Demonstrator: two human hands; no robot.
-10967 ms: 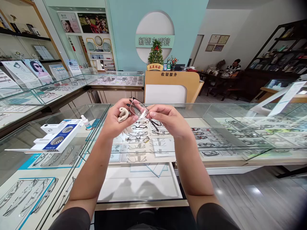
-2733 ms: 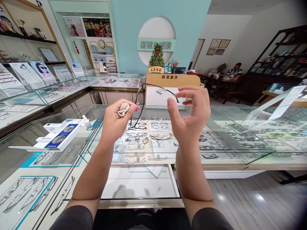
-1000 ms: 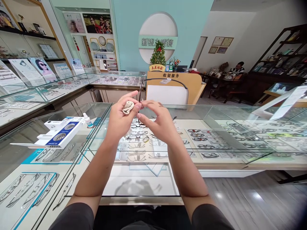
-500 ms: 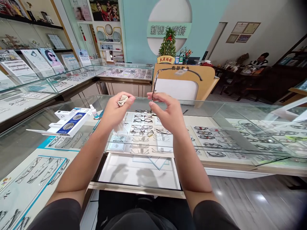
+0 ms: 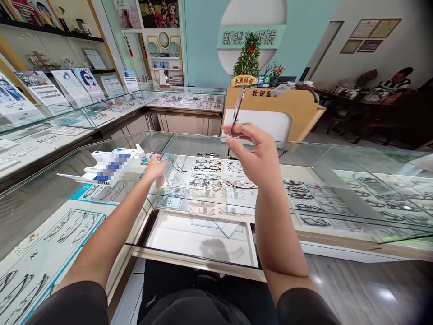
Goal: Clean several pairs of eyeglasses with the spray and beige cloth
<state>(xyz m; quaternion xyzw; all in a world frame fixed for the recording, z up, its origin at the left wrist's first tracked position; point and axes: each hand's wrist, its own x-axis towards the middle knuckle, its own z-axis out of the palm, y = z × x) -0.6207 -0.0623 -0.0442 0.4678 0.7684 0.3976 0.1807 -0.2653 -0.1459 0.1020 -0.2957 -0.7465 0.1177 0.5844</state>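
Note:
My right hand is raised over the glass counter, its thumb and fingers pinched on a pair of dark-framed glasses. The frame stands nearly edge-on, with one temple arm reaching right. My left hand is low over the glass top at the left, fingers apart, and no cloth shows in it. Just behind it stands a small white spray bottle with a blue label. Left of the bottle lies an opened white and blue box.
Rows of glasses lie inside the glass showcase. Below is a pulled-out white drawer with flat blue-edged pieces. A yellow counter bears a plant. A person sits at the far right.
My left hand has moved down and left towards the bottle, and the cloth it held no longer shows. My right hand still holds the glasses, now turned more edge-on. The view has shifted slightly.

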